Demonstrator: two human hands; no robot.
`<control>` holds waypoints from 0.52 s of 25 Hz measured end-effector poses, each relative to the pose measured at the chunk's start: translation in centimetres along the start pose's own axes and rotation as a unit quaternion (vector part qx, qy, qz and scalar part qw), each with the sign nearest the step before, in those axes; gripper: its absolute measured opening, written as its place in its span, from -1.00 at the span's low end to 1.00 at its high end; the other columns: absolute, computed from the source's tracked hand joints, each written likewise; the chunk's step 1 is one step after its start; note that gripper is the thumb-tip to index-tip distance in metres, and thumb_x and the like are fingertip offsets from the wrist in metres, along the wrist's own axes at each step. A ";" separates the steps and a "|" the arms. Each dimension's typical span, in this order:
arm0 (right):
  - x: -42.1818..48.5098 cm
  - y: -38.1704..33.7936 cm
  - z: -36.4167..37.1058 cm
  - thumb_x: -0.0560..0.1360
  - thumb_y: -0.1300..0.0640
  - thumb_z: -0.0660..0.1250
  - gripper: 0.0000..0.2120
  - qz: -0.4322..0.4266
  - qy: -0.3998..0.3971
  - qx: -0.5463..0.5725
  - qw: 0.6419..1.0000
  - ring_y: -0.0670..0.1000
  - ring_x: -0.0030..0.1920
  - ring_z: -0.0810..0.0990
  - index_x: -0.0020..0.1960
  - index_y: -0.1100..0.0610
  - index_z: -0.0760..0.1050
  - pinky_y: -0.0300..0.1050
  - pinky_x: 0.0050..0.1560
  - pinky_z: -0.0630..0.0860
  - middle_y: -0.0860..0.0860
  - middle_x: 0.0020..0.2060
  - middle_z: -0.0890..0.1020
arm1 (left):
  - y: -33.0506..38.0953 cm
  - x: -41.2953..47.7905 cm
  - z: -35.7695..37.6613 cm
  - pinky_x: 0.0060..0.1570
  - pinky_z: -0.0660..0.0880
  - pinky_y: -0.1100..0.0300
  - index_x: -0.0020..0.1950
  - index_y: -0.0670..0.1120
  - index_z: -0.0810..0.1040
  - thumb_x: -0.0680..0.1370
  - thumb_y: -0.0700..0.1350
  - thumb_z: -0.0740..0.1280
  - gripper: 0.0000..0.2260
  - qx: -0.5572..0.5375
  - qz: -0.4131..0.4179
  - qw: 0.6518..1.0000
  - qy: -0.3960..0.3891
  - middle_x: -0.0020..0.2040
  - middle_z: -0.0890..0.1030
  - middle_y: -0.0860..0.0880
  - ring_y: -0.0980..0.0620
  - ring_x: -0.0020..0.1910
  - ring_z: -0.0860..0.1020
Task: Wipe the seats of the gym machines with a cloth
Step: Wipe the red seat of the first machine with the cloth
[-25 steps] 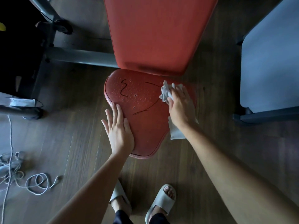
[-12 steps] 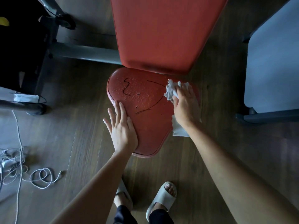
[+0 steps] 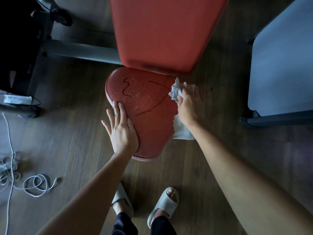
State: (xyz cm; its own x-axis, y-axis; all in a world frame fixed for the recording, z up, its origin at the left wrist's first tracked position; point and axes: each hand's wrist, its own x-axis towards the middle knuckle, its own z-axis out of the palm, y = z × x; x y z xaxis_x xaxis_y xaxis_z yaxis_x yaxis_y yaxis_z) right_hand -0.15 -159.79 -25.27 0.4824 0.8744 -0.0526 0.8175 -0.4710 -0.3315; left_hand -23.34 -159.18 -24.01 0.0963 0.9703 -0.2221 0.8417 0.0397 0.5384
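the right hand (image 3: 188,106) lies on the white cloth (image 3: 176,91) with fingers nearly straight, pressing it down rather than clenching it. the cloth is at the right edge of the red seat (image 3: 149,119), near the back corner under the backrest (image 3: 162,34). the left hand (image 3: 122,131) rests flat and released on the left edge. the droplets (image 3: 135,92) lie left of the cloth, toward the back left corner, so i think the coming stroke must go leftward across the seat, not along its long axis.
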 end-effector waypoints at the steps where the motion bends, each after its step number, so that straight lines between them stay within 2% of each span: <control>1: -0.8 -0.6 0.1 0.63 0.15 0.15 -0.55 0.018 0.000 0.009 1.000 0.29 0.47 0.34 0.49 0.26 0.37 0.14 0.50 0.27 0.20 0.43 0.46 | 0.0 0.0 0.0 0.55 -0.27 -0.19 0.65 -0.04 0.00 0.65 -0.13 -0.02 -0.47 0.002 0.001 1.000 0.001 0.65 -0.06 0.06 -0.12 0.63 -0.13; 4: -6.4 -1.7 0.1 0.62 0.19 0.23 -0.56 -0.022 0.006 0.010 1.000 0.29 0.50 0.33 0.48 0.26 0.38 0.10 0.49 0.33 0.19 0.44 0.45 | 0.0 0.0 -0.1 0.55 -0.26 -0.19 0.65 -0.04 0.01 0.67 -0.17 0.02 -0.47 0.006 -0.007 1.000 0.003 0.65 -0.07 0.07 -0.11 0.63 -0.13; 7: -4.6 -0.1 -0.1 0.60 0.16 0.25 -0.56 -0.075 -0.019 0.007 0.997 0.29 0.45 0.38 0.45 0.27 0.42 0.16 0.44 0.38 0.22 0.39 0.49 | 0.1 -0.1 -0.1 0.55 -0.26 -0.18 0.65 -0.04 0.01 0.68 -0.17 0.02 -0.48 0.009 -0.002 1.000 0.006 0.65 -0.06 0.06 -0.11 0.63 -0.13; 10: 0.8 0.0 0.2 0.63 0.15 0.22 -0.55 -0.019 -0.031 -0.004 0.999 0.26 0.44 0.36 0.48 0.28 0.37 0.13 0.41 0.38 0.25 0.39 0.47 | -0.1 0.0 0.1 0.56 -0.25 -0.18 0.65 -0.04 0.01 0.68 -0.17 0.01 -0.48 0.005 0.003 1.000 0.008 0.65 -0.05 0.06 -0.10 0.63 -0.13; 13: -1.3 -1.7 0.6 0.64 0.18 0.19 -0.53 -0.002 -0.023 0.016 1.000 0.27 0.52 0.26 0.53 0.27 0.30 0.11 0.50 0.28 0.22 0.47 0.40 | -0.6 0.0 0.0 0.56 -0.23 -0.19 0.65 -0.03 0.01 0.67 -0.16 0.01 -0.47 0.005 0.004 1.000 0.011 0.65 -0.05 0.07 -0.10 0.63 -0.12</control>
State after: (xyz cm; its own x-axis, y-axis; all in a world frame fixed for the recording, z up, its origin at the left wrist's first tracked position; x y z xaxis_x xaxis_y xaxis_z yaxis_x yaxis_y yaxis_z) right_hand -2.37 -160.04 -25.22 0.4631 0.8812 -0.0948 0.8086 -0.4639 -0.3618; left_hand -23.85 -159.17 -24.38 0.0913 0.9755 -0.2001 0.8458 0.0301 0.5327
